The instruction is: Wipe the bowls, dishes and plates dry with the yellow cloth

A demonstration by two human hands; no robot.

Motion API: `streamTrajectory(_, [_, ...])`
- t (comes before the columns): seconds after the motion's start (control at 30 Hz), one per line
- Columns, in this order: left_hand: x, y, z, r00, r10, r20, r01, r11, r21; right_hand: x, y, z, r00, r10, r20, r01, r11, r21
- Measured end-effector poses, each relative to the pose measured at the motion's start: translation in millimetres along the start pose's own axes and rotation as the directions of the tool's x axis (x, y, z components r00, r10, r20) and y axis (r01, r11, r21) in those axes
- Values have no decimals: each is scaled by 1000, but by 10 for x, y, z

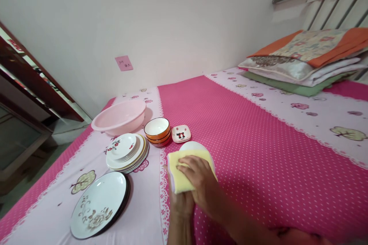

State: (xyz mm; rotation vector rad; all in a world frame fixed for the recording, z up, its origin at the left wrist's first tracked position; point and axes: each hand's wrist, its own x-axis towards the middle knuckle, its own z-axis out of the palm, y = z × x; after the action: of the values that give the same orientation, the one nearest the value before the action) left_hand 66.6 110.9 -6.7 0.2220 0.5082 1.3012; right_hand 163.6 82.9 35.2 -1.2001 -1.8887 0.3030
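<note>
Tilted up in front of me is a round white dish [193, 145], mostly covered by a folded yellow cloth [178, 180] with a pale purple edge. My left hand [181, 202] supports the dish from below and behind; most of its fingers are hidden. On the front, my right hand [198, 172] presses the cloth against the dish with curved fingers. Just beyond are small square cat-print dishes [181, 134] and a stack of orange bowls [157, 130] with white insides.
A pile of plates [122, 147] and larger flower-patterned oval plates [99, 203] lie to the left. Behind them is a pink basin [120, 116]. Folded bedding and cushions [304, 61] are stacked at the far right. The pink dotted bedspread [258, 153] runs to the wall.
</note>
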Motion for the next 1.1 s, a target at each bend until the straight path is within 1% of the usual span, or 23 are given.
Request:
streamTrajectory(0.03, [-8,-49,43,1000,17,-1,-17,1000,3,49,47,-5,999,11,-37,-12,1000,-21])
streamTrajectory(0.1, [-25,-138,121,1000,1,10,-1,1000,30,133,181,-49,993,46,-109,-52,997,-48])
streamTrajectory(0.2, [-54,-218,189,994,-92,52,87,992,93,211,450,-185,970,124,-211,-134,991,-30])
streamTrajectory(0.27, [-68,-225,207,990,-125,72,117,988,98,234,627,-301,945,211,-252,-212,977,25])
streamTrajectory(0.37, [-74,-169,227,989,-127,70,123,991,61,241,804,-450,887,392,-245,-359,918,168])
streamTrajectory(0.4, [-72,-136,237,991,-120,54,118,992,45,238,830,-480,855,465,-229,-412,878,243])
streamTrajectory(0.47, [-66,-62,262,997,-81,0,81,997,13,224,834,-492,778,601,-182,-498,768,402])
streamTrajectory(0.53, [-60,15,288,998,-16,-65,15,1000,-9,198,785,-436,716,686,-133,-542,665,514])
streamTrajectory(0.63, [-55,120,317,987,66,-150,-69,997,-19,123,654,-252,645,763,-44,-556,508,658])
streamTrajectory(0.7, [-55,178,323,980,99,-174,-102,995,-7,57,554,-111,586,810,17,-535,371,759])
streamTrajectory(0.73, [-56,202,323,977,110,-181,-111,994,2,23,505,-50,566,823,42,-515,314,798])
streamTrajectory(0.77, [-55,223,321,975,116,-188,-116,993,12,-7,459,0,562,825,60,-491,274,827])
streamTrajectory(0.8, [-55,239,320,973,117,-201,-115,993,21,-31,417,34,568,820,75,-463,243,852])
streamTrajectory(0.87, [-54,256,322,966,111,-235,-103,994,43,-56,349,47,603,790,107,-415,197,888])
streamTrajectory(0.9, [-53,254,327,964,106,-245,-95,994,56,-54,323,22,624,773,111,-400,195,896])
streamTrajectory(0.93, [-52,245,332,964,102,-245,-87,994,71,-45,302,-24,644,759,94,-383,214,899])
streamTrajectory(0.97, [-48,228,333,967,101,-234,-83,993,88,-30,285,-87,661,748,60,-367,253,895])
streamTrajectory(1.03, [-33,173,315,979,108,-175,-83,986,142,-1,259,-251,681,731,-35,-350,367,862])
streamTrajectory(1.1, [-2,107,260,984,136,-116,-102,960,262,6,237,-416,691,709,-140,-355,501,789])
